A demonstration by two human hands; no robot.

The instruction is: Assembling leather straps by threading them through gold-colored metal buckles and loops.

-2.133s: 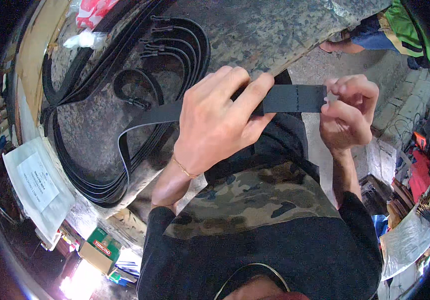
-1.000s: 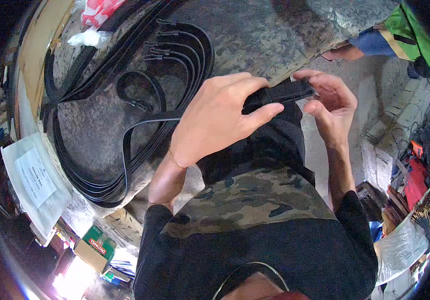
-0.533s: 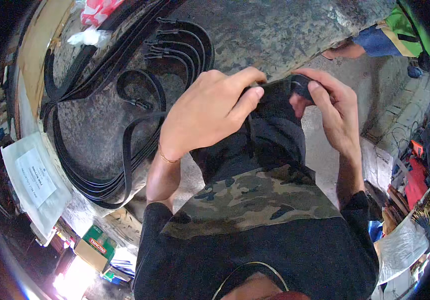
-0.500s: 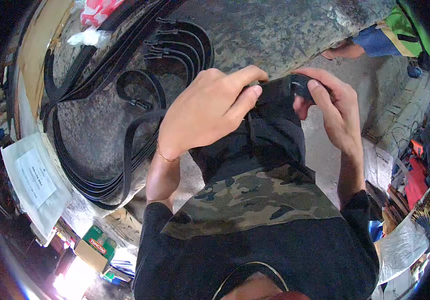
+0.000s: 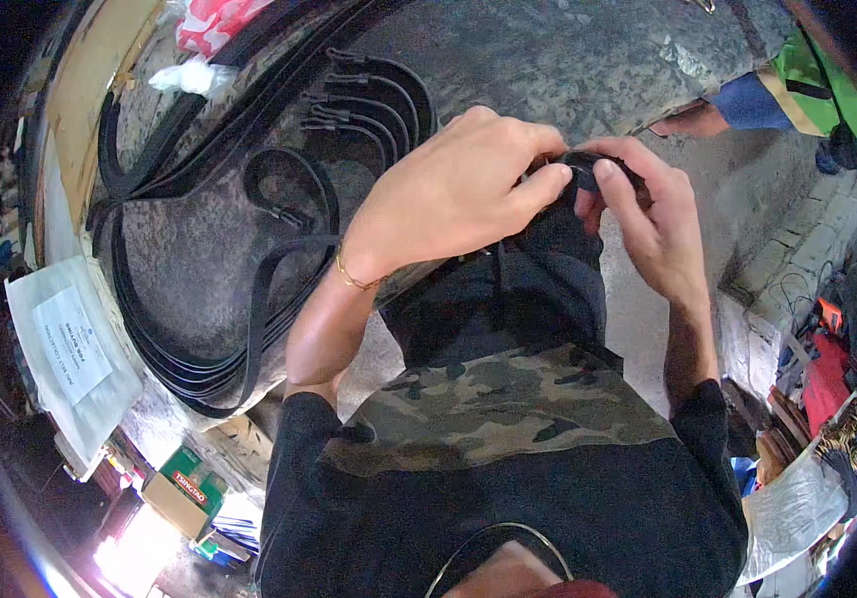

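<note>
Both hands meet over my lap at a black belt (image 5: 586, 177), most of which is hidden by fingers and dark trousers. My left hand (image 5: 453, 189), closed with thumb and forefinger together, pinches the belt from the left side. Opposite it, my right hand (image 5: 656, 204) has its thumb and fingers closed around the belt's dark curled end. To the left on the worktop lie several black belts (image 5: 411, 85) with metal buckles. Below these, one belt (image 5: 294, 159) forms a loop with its buckle inside.
The speckled grey worktop (image 5: 199, 289) carries long bundled black straps (image 5: 164, 364). A white labelled packet (image 5: 75, 339) lies at its left edge, near a green box (image 5: 189, 478). Another person's leg (image 5: 737, 105) shows at the far right. Red cloth (image 5: 827, 364) lies among clutter at right.
My hands have come closer together, the left moving right towards the right hand. The belt section between them has narrowed. The whole view has shifted slightly.
</note>
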